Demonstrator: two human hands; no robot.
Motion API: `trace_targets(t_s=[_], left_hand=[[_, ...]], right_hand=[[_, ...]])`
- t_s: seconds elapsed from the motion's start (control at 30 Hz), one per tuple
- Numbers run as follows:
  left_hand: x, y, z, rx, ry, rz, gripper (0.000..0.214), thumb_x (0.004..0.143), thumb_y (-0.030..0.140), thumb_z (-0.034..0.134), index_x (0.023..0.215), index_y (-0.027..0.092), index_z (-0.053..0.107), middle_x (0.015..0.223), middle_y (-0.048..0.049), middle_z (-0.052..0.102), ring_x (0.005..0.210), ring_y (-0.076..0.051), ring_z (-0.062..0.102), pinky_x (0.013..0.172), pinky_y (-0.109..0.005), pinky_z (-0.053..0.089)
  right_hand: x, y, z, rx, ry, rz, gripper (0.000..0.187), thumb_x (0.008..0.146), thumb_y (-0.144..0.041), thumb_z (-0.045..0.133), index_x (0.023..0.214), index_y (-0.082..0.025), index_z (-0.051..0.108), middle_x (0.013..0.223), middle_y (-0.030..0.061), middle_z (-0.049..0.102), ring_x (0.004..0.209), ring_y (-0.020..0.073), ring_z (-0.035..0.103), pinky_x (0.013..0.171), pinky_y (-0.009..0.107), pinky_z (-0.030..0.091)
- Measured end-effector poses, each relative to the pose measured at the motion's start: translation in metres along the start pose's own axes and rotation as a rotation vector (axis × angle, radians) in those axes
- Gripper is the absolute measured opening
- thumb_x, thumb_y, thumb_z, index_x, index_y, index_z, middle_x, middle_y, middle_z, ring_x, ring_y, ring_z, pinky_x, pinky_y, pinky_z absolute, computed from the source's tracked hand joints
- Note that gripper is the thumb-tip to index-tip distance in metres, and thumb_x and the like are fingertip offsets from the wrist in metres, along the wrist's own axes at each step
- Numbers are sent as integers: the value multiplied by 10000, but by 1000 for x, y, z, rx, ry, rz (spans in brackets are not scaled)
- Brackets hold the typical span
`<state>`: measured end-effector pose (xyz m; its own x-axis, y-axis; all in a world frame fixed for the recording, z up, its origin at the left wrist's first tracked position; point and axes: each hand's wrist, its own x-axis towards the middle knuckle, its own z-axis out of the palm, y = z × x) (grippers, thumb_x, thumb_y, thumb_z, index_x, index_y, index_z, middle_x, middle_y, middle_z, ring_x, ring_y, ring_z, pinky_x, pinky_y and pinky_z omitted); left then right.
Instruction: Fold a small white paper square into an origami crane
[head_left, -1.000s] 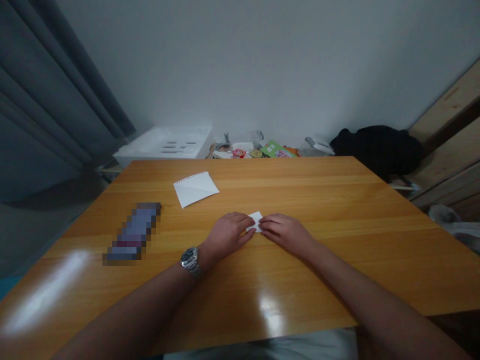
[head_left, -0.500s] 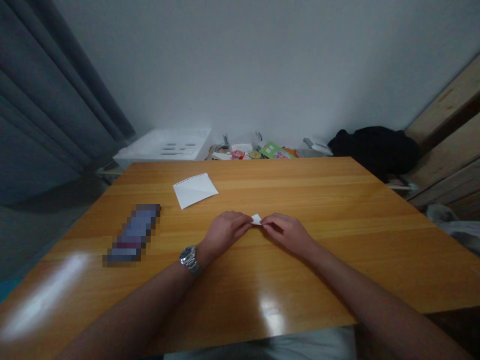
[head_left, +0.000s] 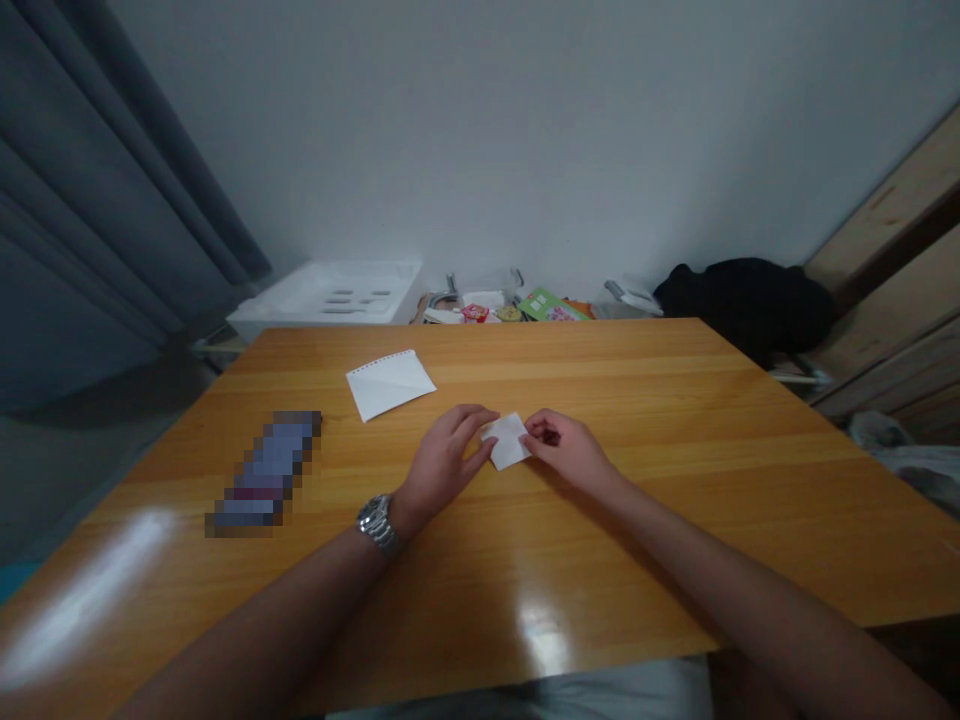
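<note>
A small folded white paper [head_left: 507, 440] is held between both hands just above the wooden table [head_left: 675, 450]. My left hand [head_left: 442, 462], with a metal watch on the wrist, pinches the paper's left edge with fingers and thumb. My right hand [head_left: 568, 453] pinches its right edge, fingers curled. The paper is tilted up so its flat face shows. A second white sheet [head_left: 390, 382] with a perforated top edge lies flat on the table farther back and to the left.
A blurred dark oblong object [head_left: 264, 472] lies on the table's left side. Behind the table are a white foam tray [head_left: 330, 292], small colourful clutter [head_left: 517, 303] and a black bundle of cloth [head_left: 742, 300]. Grey curtain at left, wooden furniture at right.
The small paper was pressed low on the table between the fingertips; now both hands have lifted and turned it, so more of its white face shows.
</note>
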<state>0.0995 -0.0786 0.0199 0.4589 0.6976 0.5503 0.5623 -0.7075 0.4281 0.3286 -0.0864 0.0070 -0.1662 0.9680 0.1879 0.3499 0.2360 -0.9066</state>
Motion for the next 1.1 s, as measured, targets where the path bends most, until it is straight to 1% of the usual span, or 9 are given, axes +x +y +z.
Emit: trace_targets(t_s=[0.1, 0.23, 0.33, 0.5, 0.57, 0.67, 0.77, 0.9, 1.1], left_hand=[[-1, 1, -1, 117, -110, 97, 230, 995, 313, 533, 1169, 221, 651, 1250, -93, 620, 1137, -244, 583, 987, -419, 471], [-5, 2, 1, 208, -305, 140, 339, 993, 395, 526, 1275, 236, 629, 1272, -100, 618, 1141, -266, 578, 986, -442, 464], [-5, 4, 2, 239, -374, 147, 423, 998, 466, 492, 1331, 229, 603, 1300, -119, 608, 1159, -276, 572, 1010, -460, 450], [-5, 6, 2, 254, -395, 152, 436, 1008, 479, 462, 1312, 206, 613, 1327, -116, 607, 1211, -266, 561, 1108, -474, 378], [-5, 5, 3, 259, -391, 154, 439, 1011, 477, 455, 1322, 205, 602, 1353, -113, 601, 1268, -267, 535, 1154, -494, 325], [-6, 5, 4, 280, -362, 142, 444, 1009, 482, 457, 1322, 201, 600, 1403, -121, 573, 1340, -273, 485, 1176, -502, 295], [-6, 5, 4, 300, -334, 129, 437, 1004, 477, 467, 1316, 203, 605, 1430, -125, 548, 1320, -277, 501, 1146, -480, 349], [-5, 7, 2, 292, -335, 107, 429, 998, 476, 483, 1304, 203, 610, 1338, -116, 612, 1199, -275, 578, 1061, -452, 441], [-6, 4, 4, 245, -320, 102, 382, 966, 452, 560, 1238, 196, 635, 1313, -122, 631, 1175, -283, 594, 1041, -457, 467]], right_hand=[[3, 8, 2, -33, 26, 14, 110, 840, -265, 656, 922, -193, 650, 839, 31, 720, 751, 177, 666, 713, 303, 520], [1, 9, 3, -209, 38, -34, 116, 848, -213, 660, 963, -206, 672, 831, 17, 709, 731, 169, 642, 689, 291, 498], [-1, 8, -1, -381, 41, -101, 137, 843, -207, 697, 979, -205, 680, 811, 19, 675, 710, 177, 609, 672, 300, 486], [-3, 10, -11, -592, 15, -313, 238, 900, -252, 675, 1135, -223, 691, 1097, 100, 656, 1018, 252, 599, 899, 408, 504], [-4, 10, -14, -642, -30, -400, 194, 932, -264, 637, 1100, -227, 726, 1178, 115, 641, 1086, 267, 574, 952, 442, 489], [-5, 8, -18, -644, -102, -470, 177, 960, -266, 598, 1016, -223, 761, 1203, 113, 650, 1106, 261, 572, 975, 451, 483], [-6, 3, -19, -605, -174, -515, 194, 974, -271, 581, 993, -224, 768, 1202, 103, 665, 1114, 245, 583, 983, 433, 485], [-8, 1, -19, -556, -226, -540, 182, 969, -271, 593, 1021, -226, 761, 1194, 102, 681, 1119, 235, 606, 977, 417, 496], [-7, 5, -21, -509, -248, -487, 278, 945, -267, 636, 1217, -246, 691, 1286, 104, 674, 1225, 247, 598, 1068, 456, 460]])
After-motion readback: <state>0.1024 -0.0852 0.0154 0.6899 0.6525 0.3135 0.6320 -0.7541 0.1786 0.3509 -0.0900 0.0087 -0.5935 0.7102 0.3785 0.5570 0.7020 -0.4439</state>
